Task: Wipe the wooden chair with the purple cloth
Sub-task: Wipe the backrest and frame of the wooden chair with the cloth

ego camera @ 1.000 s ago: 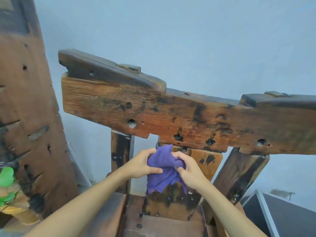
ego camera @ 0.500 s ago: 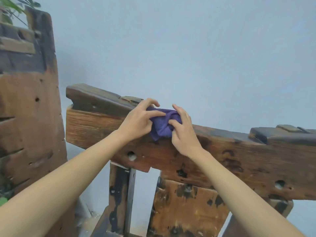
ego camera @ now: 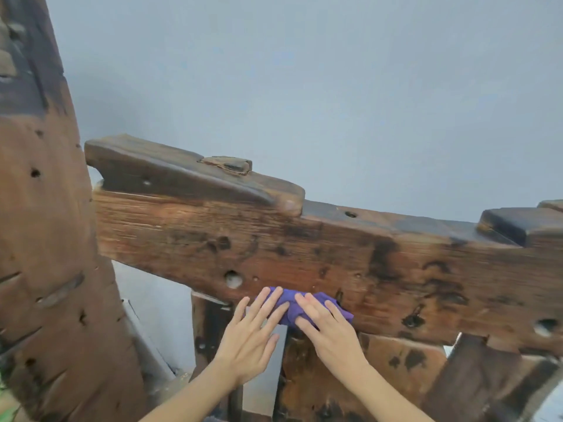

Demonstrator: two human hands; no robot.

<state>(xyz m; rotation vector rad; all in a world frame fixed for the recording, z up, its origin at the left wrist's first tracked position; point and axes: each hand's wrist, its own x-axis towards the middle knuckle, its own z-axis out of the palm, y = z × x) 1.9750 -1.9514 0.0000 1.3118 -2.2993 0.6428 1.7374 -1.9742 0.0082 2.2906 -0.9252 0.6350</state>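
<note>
The wooden chair's thick, weathered top rail (ego camera: 304, 248) runs across the view, darker blocks along its top edge. The purple cloth (ego camera: 292, 304) is bunched against the lower front face of that rail, near its bottom edge. My left hand (ego camera: 253, 333) lies flat with fingers spread, its fingertips pressing the cloth's left part. My right hand (ego camera: 326, 327) presses the cloth's right part with flat fingers. Most of the cloth is hidden under my fingers.
A tall wooden slab (ego camera: 45, 239) stands close on the left. Upright back slats (ego camera: 365, 379) of the chair descend below the rail. A pale blue-grey wall (ego camera: 304, 86) lies behind. A green leaf (ego camera: 7, 414) shows at the bottom left corner.
Both hands went up with the cloth to the rail's top edge, then slid it down the front face to the lower edge. The fingers have flattened out on the cloth.
</note>
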